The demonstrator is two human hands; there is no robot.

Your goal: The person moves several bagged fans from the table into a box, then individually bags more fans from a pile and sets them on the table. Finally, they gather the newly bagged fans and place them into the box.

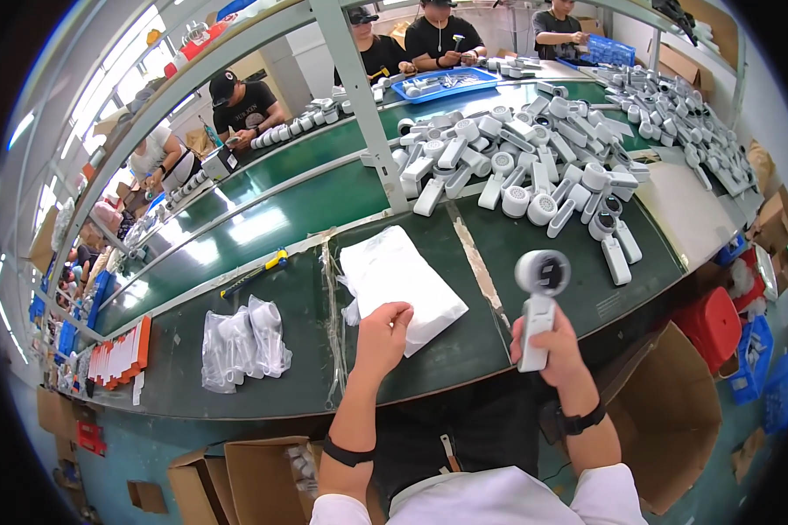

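My right hand point(553, 347) grips a white handheld fan point(535, 325) by its handle. The fan stands upright, its round head with a dark face pointing up. Over the near left part of a stack of thin white plastic bags point(418, 293), my left hand point(383, 335) has its fingers pinched together. Whether a bag edge is between those fingertips is hidden. Left of the stack lie several fans in clear bags point(246, 343) on the green bench point(306, 385). Beyond my right hand spreads a large heap of loose white fans point(534, 157).
A yellow and black screwdriver point(256, 272) lies behind the bagged fans. Orange and white boxes point(119, 354) stand at the bench's left end. A metal post point(359, 96) rises ahead. Open cartons point(665, 411) flank me below. Several co-workers sit beyond the green conveyor point(298, 206).
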